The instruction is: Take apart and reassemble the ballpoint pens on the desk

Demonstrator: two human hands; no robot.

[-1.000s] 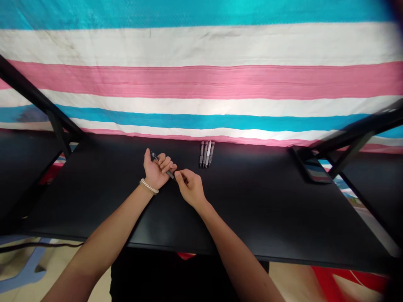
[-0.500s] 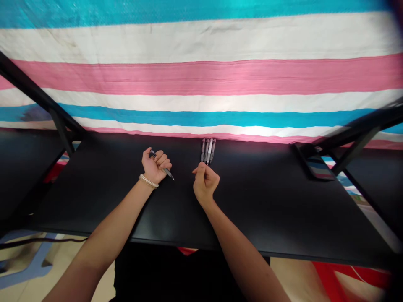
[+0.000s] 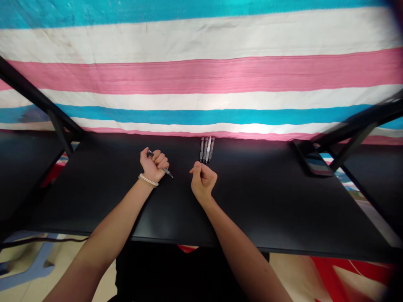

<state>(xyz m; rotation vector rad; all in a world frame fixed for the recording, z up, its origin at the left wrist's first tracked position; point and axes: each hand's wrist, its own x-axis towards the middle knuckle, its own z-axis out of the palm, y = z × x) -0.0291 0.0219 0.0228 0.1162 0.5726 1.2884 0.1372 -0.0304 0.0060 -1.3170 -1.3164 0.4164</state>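
Note:
My left hand (image 3: pixel 156 162) is closed around a grey pen (image 3: pixel 168 172), palm up, over the left-middle of the black table. The pen's pointed tip sticks out below my little finger toward the lower right, and its dark other end shows by the thumb. A coiled light band circles that wrist. My right hand (image 3: pixel 203 179) is curled into a fist with the thumb laid over the bent index finger; nothing shows in it. Just beyond its knuckles, several pens (image 3: pixel 207 149) lie side by side, one of them paler than the rest.
The black tabletop (image 3: pixel 258 201) meets a striped sheet (image 3: pixel 201 75) at the back. Black slanted frame bars (image 3: pixel 37 98) stand at both sides. A dark phone-like slab (image 3: pixel 315 161) lies at the right by a bar. A cable (image 3: pixel 47 240) runs at the lower left.
The whole view has shifted slightly. Both hands keep nearly the same pose and place, with the pen still in my left hand.

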